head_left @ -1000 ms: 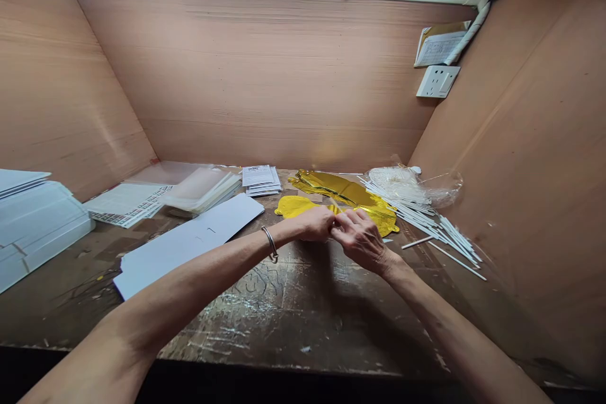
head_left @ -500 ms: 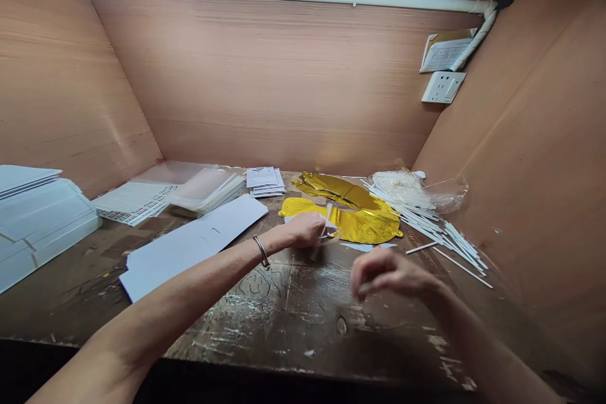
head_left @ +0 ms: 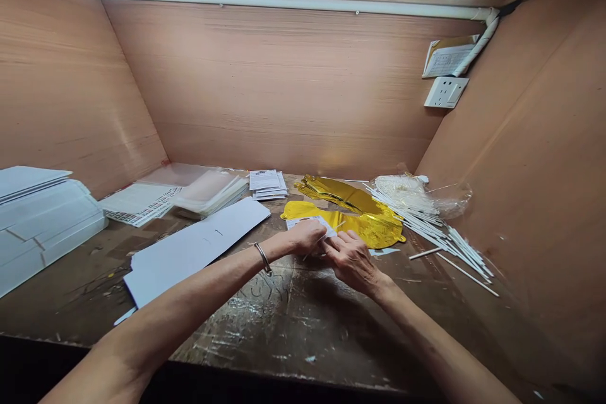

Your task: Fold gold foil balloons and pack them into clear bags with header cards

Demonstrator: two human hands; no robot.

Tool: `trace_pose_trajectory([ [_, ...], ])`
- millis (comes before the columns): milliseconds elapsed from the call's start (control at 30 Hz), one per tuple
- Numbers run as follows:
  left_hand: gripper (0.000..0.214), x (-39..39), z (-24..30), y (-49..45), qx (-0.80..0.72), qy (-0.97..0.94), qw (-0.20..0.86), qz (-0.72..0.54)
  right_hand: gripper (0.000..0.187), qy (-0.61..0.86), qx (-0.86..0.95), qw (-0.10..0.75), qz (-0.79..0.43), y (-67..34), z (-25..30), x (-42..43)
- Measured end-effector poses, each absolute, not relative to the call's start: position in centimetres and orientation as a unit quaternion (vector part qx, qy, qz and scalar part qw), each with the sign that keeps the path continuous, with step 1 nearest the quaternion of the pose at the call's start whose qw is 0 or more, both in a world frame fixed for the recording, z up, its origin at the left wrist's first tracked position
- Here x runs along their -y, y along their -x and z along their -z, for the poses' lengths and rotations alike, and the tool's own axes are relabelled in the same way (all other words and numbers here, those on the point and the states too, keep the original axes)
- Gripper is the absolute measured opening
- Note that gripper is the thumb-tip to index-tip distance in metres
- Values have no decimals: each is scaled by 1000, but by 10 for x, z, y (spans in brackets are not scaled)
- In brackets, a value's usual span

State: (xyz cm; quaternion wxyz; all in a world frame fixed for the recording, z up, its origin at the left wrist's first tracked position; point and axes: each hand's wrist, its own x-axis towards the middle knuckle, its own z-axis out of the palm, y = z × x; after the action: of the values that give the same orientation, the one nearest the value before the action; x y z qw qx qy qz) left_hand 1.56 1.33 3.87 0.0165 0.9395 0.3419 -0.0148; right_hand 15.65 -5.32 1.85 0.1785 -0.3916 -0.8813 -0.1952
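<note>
Here's the wooden worktop (head_left: 307, 334), scarred and scuffed, boxed in by plywood walls (head_left: 265, 95), with open bare wood from the hands to the near edge. Over at the back right corner, a spill of white sticks (head_left: 426, 221) fans out beside a plastic bag (head_left: 407, 189). On the left, folded white boxes (head_left: 42, 221) run off the frame's left side, and a long white cardboard sheet (head_left: 189, 252) lies just under the left forearm. Toward the back sit clear plastic sleeves (head_left: 208, 192) and a stack of printed papers (head_left: 266, 184). Center back, a gold foil balloon (head_left: 374, 230) lies flat, partly behind the hands. The left hand (head_left: 307, 237) pinches a small white card (head_left: 310, 222), and the right hand (head_left: 350, 259) closes narrowly at its edge, though the fingers hide the grip, so it's hard to make out. A metal bangle (head_left: 262, 257) circles the left wrist.
</note>
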Motion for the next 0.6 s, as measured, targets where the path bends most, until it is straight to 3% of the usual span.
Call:
trace_pose_trajectory([
  [233,24,-21,-25,-5,-333,-939,72,-49,14,427,868,172,186,-161,2,56],
  [333,33,-19,-21,-6,-317,-945,59,-52,8,412,874,175,190,-161,10,56],
  [433,33,-14,-19,-10,-315,-948,37,-35,16,357,895,203,174,-159,16,58],
  [600,55,-5,-18,-8,-338,-941,23,-20,20,328,912,246,-12,-182,2,83],
])
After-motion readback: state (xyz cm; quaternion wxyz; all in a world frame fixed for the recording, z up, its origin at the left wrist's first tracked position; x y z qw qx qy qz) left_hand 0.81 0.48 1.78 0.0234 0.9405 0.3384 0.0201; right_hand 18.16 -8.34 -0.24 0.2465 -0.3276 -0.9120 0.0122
